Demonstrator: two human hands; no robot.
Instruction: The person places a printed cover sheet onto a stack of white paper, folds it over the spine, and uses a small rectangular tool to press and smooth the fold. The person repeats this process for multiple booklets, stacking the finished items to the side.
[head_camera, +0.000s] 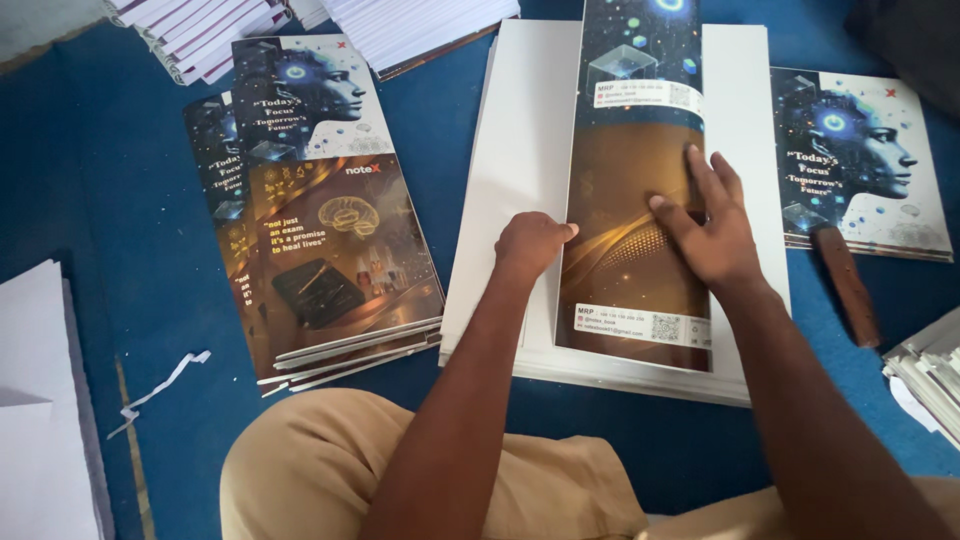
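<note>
A tall printed cover sheet, dark blue at the top and brown-gold below, lies across a stack of white pages on the blue floor. My right hand presses flat on the sheet's middle, fingers spread. My left hand is curled at the sheet's left edge, thumb tip touching that edge, knuckles resting on the white pages. Whether it pinches the edge is hard to tell.
A fanned pile of finished printed notebooks lies at the left. Another printed cover lies at the right with a brown wooden-handled tool on its lower edge. White paper stacks sit at the top, far left and lower right. A paper strip lies on the floor.
</note>
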